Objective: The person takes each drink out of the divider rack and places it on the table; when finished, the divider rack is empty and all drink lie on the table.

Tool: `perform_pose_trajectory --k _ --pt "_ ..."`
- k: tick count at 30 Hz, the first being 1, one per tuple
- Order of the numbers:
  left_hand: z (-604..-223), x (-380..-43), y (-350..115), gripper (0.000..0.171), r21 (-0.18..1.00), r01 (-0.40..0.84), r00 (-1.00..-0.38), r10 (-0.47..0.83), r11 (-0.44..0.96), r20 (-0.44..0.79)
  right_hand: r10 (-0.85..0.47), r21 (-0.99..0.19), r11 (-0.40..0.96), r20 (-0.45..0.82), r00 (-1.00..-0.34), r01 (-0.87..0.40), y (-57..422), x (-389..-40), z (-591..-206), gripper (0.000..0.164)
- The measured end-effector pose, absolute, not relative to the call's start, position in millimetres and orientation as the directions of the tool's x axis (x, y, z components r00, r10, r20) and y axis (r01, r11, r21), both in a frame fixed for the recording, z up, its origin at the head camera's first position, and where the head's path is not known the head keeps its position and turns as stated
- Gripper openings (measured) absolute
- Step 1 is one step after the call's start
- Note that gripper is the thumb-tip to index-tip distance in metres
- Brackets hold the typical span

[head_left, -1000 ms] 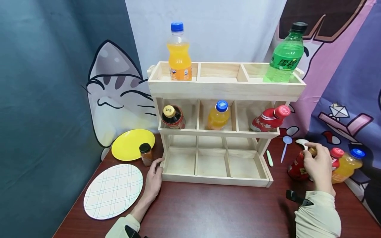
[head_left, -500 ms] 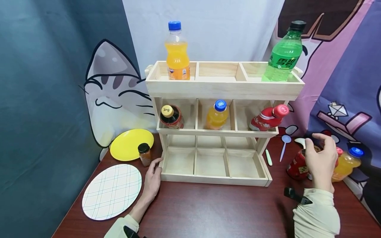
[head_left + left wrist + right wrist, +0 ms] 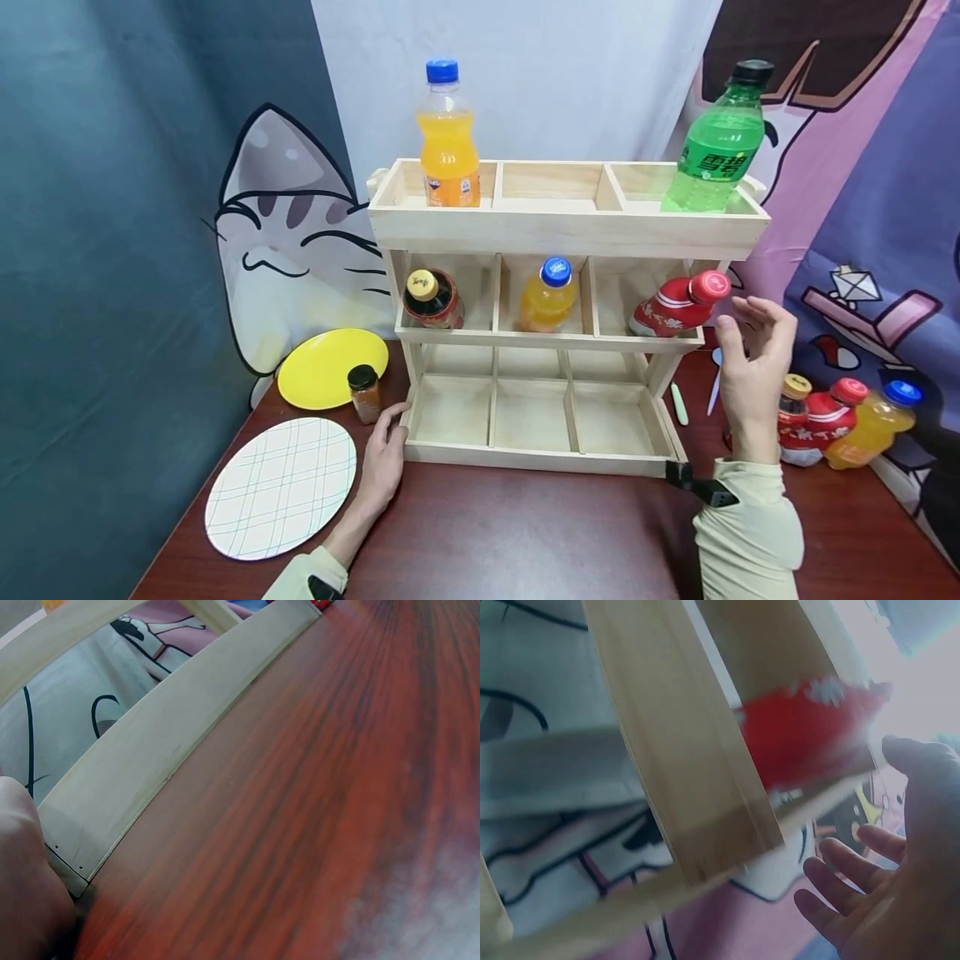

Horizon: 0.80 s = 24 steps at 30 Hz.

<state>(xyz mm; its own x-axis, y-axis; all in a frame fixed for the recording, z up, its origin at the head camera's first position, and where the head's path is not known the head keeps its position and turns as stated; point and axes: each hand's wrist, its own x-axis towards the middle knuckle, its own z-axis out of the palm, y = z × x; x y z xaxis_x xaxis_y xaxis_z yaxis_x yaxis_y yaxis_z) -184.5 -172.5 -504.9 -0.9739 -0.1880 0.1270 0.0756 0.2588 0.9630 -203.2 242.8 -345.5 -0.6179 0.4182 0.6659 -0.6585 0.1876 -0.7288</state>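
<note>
My right hand (image 3: 757,375) is raised with fingers spread and holds nothing. It is just right of a red bottle (image 3: 678,304) with a pink-red cap, which leans in the right compartment of the rack's middle tier. In the right wrist view the hand (image 3: 885,877) is apart from the red bottle (image 3: 802,735), which is blurred. My left hand (image 3: 384,458) rests its fingers against the lower left corner of the wooden three-tier rack (image 3: 540,462). Only part of that hand (image 3: 30,877) shows in the left wrist view, beside the rack's front board (image 3: 165,735).
On the rack stand an orange soda bottle (image 3: 450,150), a green soda bottle (image 3: 720,142), a dark sauce bottle (image 3: 435,300) and a juice bottle (image 3: 549,300). Several bottles, including an orange one (image 3: 873,429), stand right. Left are a spice jar (image 3: 365,396), yellow plate (image 3: 322,367) and checked plate (image 3: 285,492).
My right hand has left the yellow-capped bottle in the right-hand group, moving left and up to beside the red bottle on the rack. My left hand keeps its place.
</note>
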Motion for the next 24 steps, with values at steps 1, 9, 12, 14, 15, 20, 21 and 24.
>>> perform_pose_trajectory --k 1,9,12,14,15,20,21,24 --pt "-508 -186 -174 0.034 0.962 0.073 -0.974 -0.188 0.262 0.125 0.403 -0.729 0.198 0.67 -0.623 -0.655 238 -204 -345 0.045" --pt "-525 -193 -176 0.033 0.96 0.094 -0.967 -0.204 0.264 0.151 0.373 -0.742 0.305 0.67 -0.642 -0.597 212 -209 -338 0.065" --pt "-525 -191 -176 0.033 0.962 0.081 -0.97 -0.2 0.261 0.136 0.386 -0.754 0.263 0.654 -0.65 -0.602 205 -209 -338 0.07" --pt "-525 -191 -177 0.033 0.961 0.069 -0.971 -0.201 0.267 0.126 0.385 -0.753 0.218 0.65 -0.655 -0.62 199 -210 -337 0.073" --pt "-524 -191 -178 0.033 0.959 0.069 -0.971 -0.203 0.276 0.129 0.388 -0.754 0.2 0.648 -0.656 -0.626 197 -211 -337 0.073" --pt "-522 -193 -181 0.033 0.951 0.091 -0.963 -0.218 0.295 0.16 0.406 -0.745 0.257 0.662 -0.63 -0.616 183 -219 -334 0.066" --pt "-522 -193 -181 0.033 0.952 0.092 -0.964 -0.215 0.293 0.159 0.411 -0.742 0.29 0.667 -0.621 -0.605 181 -221 -334 0.064" --pt "-522 -194 -178 0.033 0.957 0.073 -0.97 -0.204 0.282 0.134 0.403 -0.727 0.351 0.686 -0.606 -0.59 177 -223 -333 0.06"
